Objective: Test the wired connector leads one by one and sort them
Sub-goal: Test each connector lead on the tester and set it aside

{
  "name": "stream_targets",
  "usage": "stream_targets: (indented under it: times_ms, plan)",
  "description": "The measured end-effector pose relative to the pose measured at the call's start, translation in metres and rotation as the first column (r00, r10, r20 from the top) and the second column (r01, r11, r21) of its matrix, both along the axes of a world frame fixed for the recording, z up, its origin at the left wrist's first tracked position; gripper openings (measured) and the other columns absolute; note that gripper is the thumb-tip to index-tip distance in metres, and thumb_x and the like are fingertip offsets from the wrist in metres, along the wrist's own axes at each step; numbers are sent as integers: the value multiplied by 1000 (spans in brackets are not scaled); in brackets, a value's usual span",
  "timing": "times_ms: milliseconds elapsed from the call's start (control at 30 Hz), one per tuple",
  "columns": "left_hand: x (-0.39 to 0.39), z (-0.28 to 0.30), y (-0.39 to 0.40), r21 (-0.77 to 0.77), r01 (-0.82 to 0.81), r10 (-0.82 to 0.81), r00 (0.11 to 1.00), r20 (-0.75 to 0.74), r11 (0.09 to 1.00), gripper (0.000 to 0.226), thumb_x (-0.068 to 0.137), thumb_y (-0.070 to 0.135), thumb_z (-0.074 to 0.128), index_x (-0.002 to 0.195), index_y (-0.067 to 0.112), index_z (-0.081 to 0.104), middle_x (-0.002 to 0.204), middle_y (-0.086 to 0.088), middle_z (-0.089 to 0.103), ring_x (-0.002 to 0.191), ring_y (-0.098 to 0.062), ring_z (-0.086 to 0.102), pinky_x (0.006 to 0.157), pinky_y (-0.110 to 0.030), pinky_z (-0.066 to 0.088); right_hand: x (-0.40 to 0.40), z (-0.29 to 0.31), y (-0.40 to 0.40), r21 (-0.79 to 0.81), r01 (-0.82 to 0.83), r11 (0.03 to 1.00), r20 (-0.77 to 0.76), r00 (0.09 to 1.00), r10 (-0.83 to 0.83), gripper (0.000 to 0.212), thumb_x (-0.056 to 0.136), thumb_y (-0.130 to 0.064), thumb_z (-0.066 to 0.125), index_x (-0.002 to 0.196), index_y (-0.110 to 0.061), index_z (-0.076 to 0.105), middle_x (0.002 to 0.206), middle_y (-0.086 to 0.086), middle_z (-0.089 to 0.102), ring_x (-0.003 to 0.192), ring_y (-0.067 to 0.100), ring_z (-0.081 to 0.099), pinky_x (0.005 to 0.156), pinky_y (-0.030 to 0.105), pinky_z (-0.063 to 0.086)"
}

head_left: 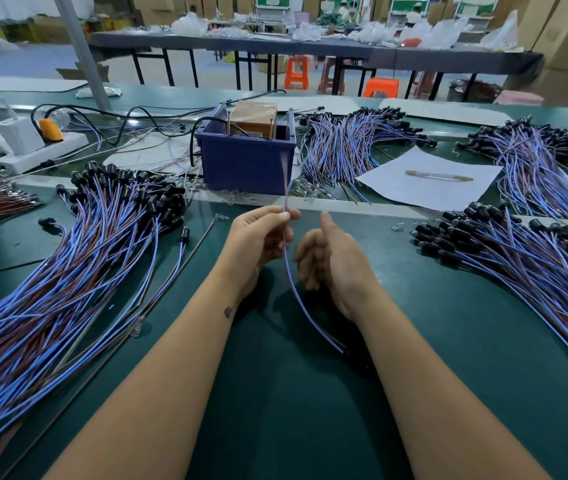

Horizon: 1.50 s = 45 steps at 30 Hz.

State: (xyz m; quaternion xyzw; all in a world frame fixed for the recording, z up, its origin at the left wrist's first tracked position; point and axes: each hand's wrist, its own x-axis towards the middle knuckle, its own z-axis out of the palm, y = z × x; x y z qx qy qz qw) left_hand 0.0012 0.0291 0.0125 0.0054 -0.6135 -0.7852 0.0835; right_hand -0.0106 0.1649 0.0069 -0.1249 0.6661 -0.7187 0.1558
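Beyond the green work table (275,393) stood a long dark folding table (310,46) heaped with white plastic bags (189,24). Orange stools (297,71) sat beneath it on a pale blue floor (26,60). Cardboard boxes (566,39) rose at far right.

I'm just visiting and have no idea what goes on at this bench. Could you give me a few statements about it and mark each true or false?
1. The left hand pinches a single lead between its fingers. True.
2. The right hand grips a lead too. False: it is loosely curled beside the lead and holds nothing.
3. A pen lies on the sheet of white paper. True.
4. The blue bin stands empty. False: a brown box-like device sits inside it.
5. Piles of leads lie on both sides of the hands. True.
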Motion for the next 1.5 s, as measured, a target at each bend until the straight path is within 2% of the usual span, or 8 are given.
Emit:
stream_targets:
  times_ms: [133,367,667,867,1100,1300,1400,1500]
  plan:
    - [1,-4,9,-289,14,-15,1000,-3,957,26,92,5,56,82,19,75,65,6,64,60,-4,54,59,-16,41,-7,-5,0,-76,328,941,-68,940,-333,32,102,-28,45,76,-13,57,56,1,50,47,10,42,45,21,34]
    - [-1,-11,15,-443,8,-32,998,-46,897,11,87,3,68,93,11,72,66,6,66,56,2,53,59,-11,43,-6,-6,1,-73,361,930,-169,914,-368,16,93,-14,62,78,-20,66,56,-12,58,46,2,41,48,16,38]
    - [-3,-15,13,-504,8,-44,997,-59,864,11,89,14,68,79,14,72,66,3,67,60,-4,55,62,-16,45,-7,-6,1,-60,414,908,-178,891,-418,17,89,-11,66,76,-20,66,59,-11,60,51,0,51,52,13,43]
    - [-6,-16,6,-360,-183,173,983,-60,915,14,98,13,52,90,18,62,59,7,65,58,-5,59,59,-18,49,-9,-6,5,-82,451,889,-128,880,-458,13,96,-11,57,84,-17,58,68,-2,66,49,5,53,49,17,43]
    - [-8,-11,-15,-215,-478,461,878,-130,851,17,101,16,42,89,21,54,54,10,42,45,-4,36,44,-19,34,-10,-7,10,-70,584,809,-126,799,-588,17,97,-11,49,83,-20,55,64,-5,53,52,7,45,50,21,38]
    - [-8,-9,-37,-191,-662,653,748,-115,725,23,104,26,36,86,24,51,62,8,43,44,-1,36,51,-26,34,-16,-1,21,-366,643,673,155,755,-637,18,102,-10,40,87,-17,46,54,-4,59,43,9,51,43,19,42]
    - [-9,-9,-49,-217,-708,705,701,-104,672,23,102,24,39,89,21,58,63,5,46,50,-8,38,52,-28,33,-22,-3,30,-294,713,636,144,691,-708,15,98,-9,46,86,-17,50,48,-7,42,39,5,33,40,19,27]
    - [-7,-9,-64,-339,-714,717,683,-141,613,25,99,22,42,95,14,66,60,5,47,51,-12,38,51,-29,30,-27,-4,41,-101,746,658,-63,655,-753,18,92,-11,53,78,-19,59,52,-10,42,44,5,33,45,20,27]
